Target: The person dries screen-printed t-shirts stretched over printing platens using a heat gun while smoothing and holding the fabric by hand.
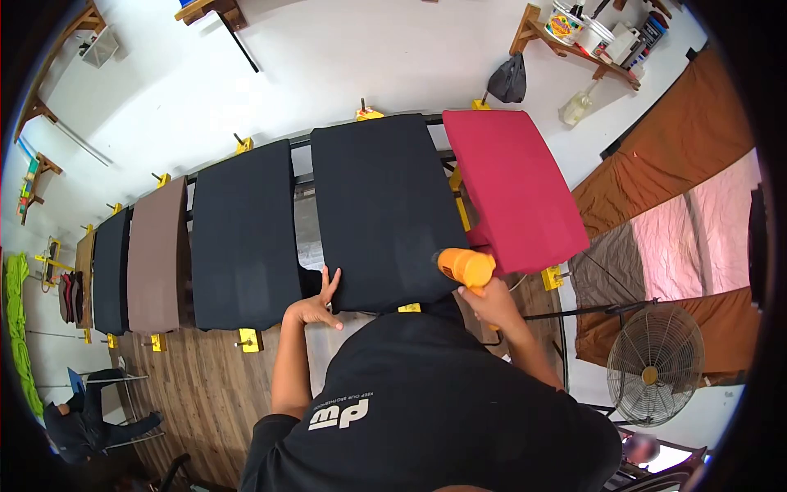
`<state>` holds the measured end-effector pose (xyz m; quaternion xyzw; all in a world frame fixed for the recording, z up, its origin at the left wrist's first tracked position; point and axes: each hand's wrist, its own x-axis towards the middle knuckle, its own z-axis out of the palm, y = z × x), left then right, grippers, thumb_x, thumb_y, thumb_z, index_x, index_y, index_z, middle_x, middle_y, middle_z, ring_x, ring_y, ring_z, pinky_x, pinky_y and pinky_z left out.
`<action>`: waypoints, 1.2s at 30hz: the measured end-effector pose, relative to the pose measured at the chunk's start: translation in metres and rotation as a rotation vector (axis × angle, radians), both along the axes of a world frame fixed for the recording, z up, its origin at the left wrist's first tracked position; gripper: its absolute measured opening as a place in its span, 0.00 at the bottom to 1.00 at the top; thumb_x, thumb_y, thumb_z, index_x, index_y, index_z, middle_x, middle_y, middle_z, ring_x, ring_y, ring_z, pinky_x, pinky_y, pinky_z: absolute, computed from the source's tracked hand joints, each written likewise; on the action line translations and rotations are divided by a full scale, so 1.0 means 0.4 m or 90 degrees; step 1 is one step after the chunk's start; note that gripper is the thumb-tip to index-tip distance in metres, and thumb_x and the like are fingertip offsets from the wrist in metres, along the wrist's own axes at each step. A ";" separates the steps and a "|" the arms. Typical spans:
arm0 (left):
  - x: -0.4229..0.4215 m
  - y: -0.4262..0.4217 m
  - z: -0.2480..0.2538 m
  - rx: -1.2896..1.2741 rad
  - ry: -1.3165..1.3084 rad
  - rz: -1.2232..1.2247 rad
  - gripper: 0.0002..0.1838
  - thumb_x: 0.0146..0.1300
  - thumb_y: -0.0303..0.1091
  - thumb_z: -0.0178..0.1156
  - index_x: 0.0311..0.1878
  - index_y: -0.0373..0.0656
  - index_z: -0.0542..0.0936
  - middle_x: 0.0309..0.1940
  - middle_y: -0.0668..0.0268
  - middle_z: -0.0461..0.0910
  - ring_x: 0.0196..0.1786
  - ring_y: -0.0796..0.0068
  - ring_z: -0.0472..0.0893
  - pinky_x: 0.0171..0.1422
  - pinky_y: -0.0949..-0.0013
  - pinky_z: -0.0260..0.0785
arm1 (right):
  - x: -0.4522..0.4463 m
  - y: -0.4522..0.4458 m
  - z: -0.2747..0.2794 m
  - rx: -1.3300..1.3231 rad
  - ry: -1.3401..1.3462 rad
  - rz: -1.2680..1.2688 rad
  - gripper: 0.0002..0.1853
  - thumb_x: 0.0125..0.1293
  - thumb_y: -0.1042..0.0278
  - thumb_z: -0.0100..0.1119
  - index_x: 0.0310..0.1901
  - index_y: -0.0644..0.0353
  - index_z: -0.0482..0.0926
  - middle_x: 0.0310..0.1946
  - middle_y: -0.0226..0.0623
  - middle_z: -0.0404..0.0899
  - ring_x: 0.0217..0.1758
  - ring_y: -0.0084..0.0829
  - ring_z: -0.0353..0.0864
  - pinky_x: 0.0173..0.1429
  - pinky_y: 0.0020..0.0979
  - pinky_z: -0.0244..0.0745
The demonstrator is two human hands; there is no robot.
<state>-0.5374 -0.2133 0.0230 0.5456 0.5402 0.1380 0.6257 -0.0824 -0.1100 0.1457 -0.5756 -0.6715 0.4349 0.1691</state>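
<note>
My right hand (492,305) is wrapped round the handle of an orange heat gun (469,266). Its dark nozzle points left over the near right corner of a black cloth (381,197) stretched on a board. At the near left corner of that same cloth is my left hand (316,307), its fingers spread and thumb apart, holding nothing. Whether it touches the cloth's edge, I cannot tell. Just right of the heat gun lies a red cloth (525,189) over another board.
More boards run leftward, with a black cloth (244,238) and a brown cloth (156,254). Yellow clamps (250,340) jut out along the row. A standing fan (654,365) is at right. A person (90,418) sits at lower left. A shelf (574,51) holds tubs.
</note>
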 end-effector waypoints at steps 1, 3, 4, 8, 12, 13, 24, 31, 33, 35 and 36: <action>-0.001 -0.006 0.000 0.010 -0.035 0.014 0.93 0.35 0.52 0.95 0.94 0.58 0.31 0.84 0.46 -0.02 0.95 0.46 0.40 0.90 0.48 0.56 | 0.007 -0.019 0.012 0.074 -0.051 0.040 0.21 0.68 0.56 0.75 0.54 0.62 0.88 0.45 0.53 0.91 0.56 0.56 0.91 0.57 0.48 0.85; 0.011 -0.025 -0.013 0.059 -0.022 0.037 0.85 0.42 0.54 0.92 0.94 0.57 0.38 0.88 0.46 0.04 0.95 0.45 0.42 0.90 0.47 0.56 | 0.039 -0.037 0.011 0.025 -0.043 0.043 0.20 0.68 0.56 0.75 0.54 0.62 0.88 0.45 0.53 0.91 0.55 0.57 0.91 0.56 0.48 0.85; 0.018 -0.039 -0.021 0.110 -0.008 0.056 0.77 0.48 0.56 0.89 0.94 0.57 0.46 0.91 0.45 0.11 0.94 0.44 0.44 0.90 0.46 0.56 | 0.050 -0.042 0.010 -0.022 -0.035 0.043 0.20 0.68 0.56 0.74 0.54 0.62 0.88 0.44 0.53 0.91 0.54 0.57 0.91 0.55 0.48 0.85; 0.034 -0.113 -0.170 0.356 -0.002 0.297 0.62 0.63 0.68 0.74 0.93 0.55 0.54 0.88 0.45 0.61 0.87 0.44 0.66 0.89 0.49 0.57 | 0.055 -0.045 0.000 0.078 -0.094 0.075 0.20 0.69 0.56 0.74 0.53 0.63 0.89 0.43 0.54 0.91 0.52 0.58 0.92 0.53 0.48 0.85; 0.179 -0.126 -0.026 0.288 0.036 0.312 0.60 0.64 0.64 0.77 0.92 0.53 0.58 0.77 0.46 0.76 0.82 0.52 0.74 0.86 0.56 0.63 | 0.020 0.003 0.001 0.119 -0.023 0.042 0.18 0.69 0.56 0.74 0.48 0.65 0.89 0.39 0.56 0.91 0.49 0.60 0.92 0.51 0.52 0.85; 0.197 -0.123 -0.029 0.306 0.017 0.346 0.57 0.65 0.63 0.77 0.91 0.53 0.61 0.78 0.42 0.74 0.82 0.47 0.74 0.85 0.53 0.63 | 0.012 0.021 -0.010 0.079 -0.023 0.032 0.18 0.69 0.56 0.74 0.48 0.65 0.89 0.39 0.56 0.91 0.50 0.60 0.91 0.51 0.52 0.85; 0.212 -0.025 -0.033 0.525 0.474 0.399 0.45 0.73 0.63 0.70 0.82 0.43 0.71 0.86 0.32 0.56 0.84 0.27 0.63 0.85 0.40 0.60 | -0.140 0.169 -0.022 0.089 -0.035 0.020 0.18 0.70 0.56 0.71 0.45 0.68 0.88 0.33 0.54 0.90 0.42 0.58 0.92 0.49 0.51 0.86; 0.217 -0.018 -0.085 0.481 0.383 0.354 0.54 0.67 0.66 0.73 0.88 0.47 0.65 0.91 0.45 0.53 0.85 0.26 0.61 0.87 0.36 0.59 | -0.081 0.118 -0.036 0.033 -0.058 0.052 0.18 0.69 0.57 0.73 0.49 0.65 0.88 0.41 0.58 0.90 0.51 0.62 0.90 0.55 0.55 0.85; 0.216 -0.017 -0.080 0.464 0.401 0.348 0.56 0.64 0.68 0.74 0.88 0.49 0.64 0.91 0.47 0.52 0.85 0.25 0.61 0.87 0.35 0.59 | -0.054 0.059 -0.037 0.132 -0.085 0.040 0.17 0.69 0.59 0.73 0.50 0.63 0.89 0.45 0.57 0.91 0.53 0.61 0.90 0.56 0.54 0.85; 0.219 -0.022 -0.074 0.443 0.419 0.338 0.59 0.61 0.70 0.76 0.89 0.51 0.64 0.92 0.48 0.51 0.85 0.24 0.61 0.87 0.34 0.59 | -0.012 0.015 -0.031 0.103 -0.005 0.081 0.17 0.68 0.59 0.74 0.51 0.63 0.89 0.46 0.56 0.91 0.53 0.61 0.90 0.56 0.52 0.86; 0.220 -0.021 -0.070 0.428 0.410 0.340 0.61 0.59 0.71 0.77 0.89 0.53 0.64 0.92 0.50 0.50 0.85 0.24 0.61 0.87 0.34 0.59 | 0.007 -0.009 -0.058 0.049 0.051 0.010 0.18 0.67 0.58 0.75 0.51 0.62 0.89 0.46 0.55 0.91 0.53 0.60 0.90 0.55 0.51 0.86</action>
